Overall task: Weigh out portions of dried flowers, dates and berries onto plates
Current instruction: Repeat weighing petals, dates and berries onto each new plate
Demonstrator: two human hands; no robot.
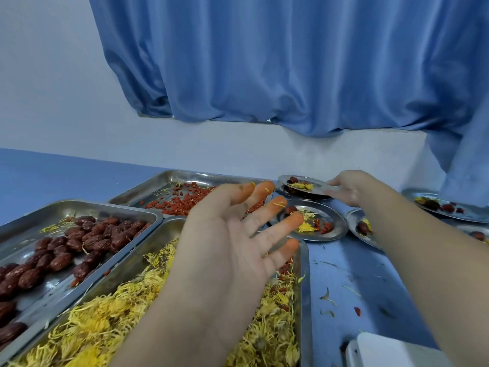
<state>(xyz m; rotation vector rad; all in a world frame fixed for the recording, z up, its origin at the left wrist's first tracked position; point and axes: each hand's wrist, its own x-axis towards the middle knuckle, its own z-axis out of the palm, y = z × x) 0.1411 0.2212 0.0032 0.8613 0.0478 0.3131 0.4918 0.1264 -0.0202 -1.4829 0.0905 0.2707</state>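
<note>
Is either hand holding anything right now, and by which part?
The right hand grips the far small steel plate by its right rim. The left hand is open above the tray of dried flowers and holds nothing.

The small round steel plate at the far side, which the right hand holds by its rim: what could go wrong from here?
The small round steel plate is held at one edge only by the right hand and looks tilted: its dark red date and yellow dried flowers may slide off. The right forearm passes over another filled steel plate and may knock it.
</note>
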